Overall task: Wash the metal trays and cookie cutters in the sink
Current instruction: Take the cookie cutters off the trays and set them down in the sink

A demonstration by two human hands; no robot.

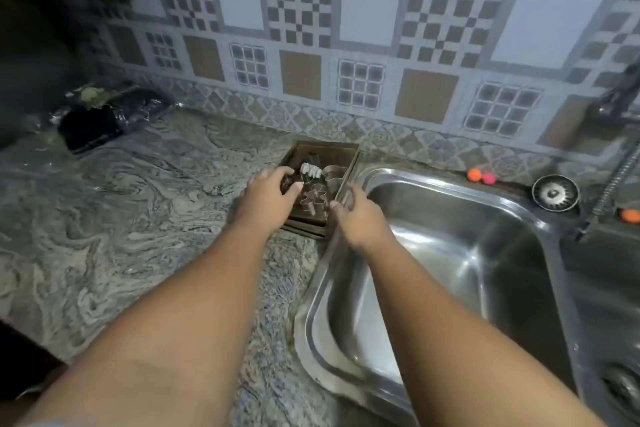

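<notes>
Trays [325,149] holding cookie cutters [313,198], left hand [268,199] and right hand [354,217] clamped on rims

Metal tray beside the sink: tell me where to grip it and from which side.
Take the metal tray by its two long rims, one hand from each side, where the left hand and right hand now sit. Its raised walls offer an edge to hold, and loose cookie cutters lie inside, so a level two-sided lift likely suits best.
</notes>
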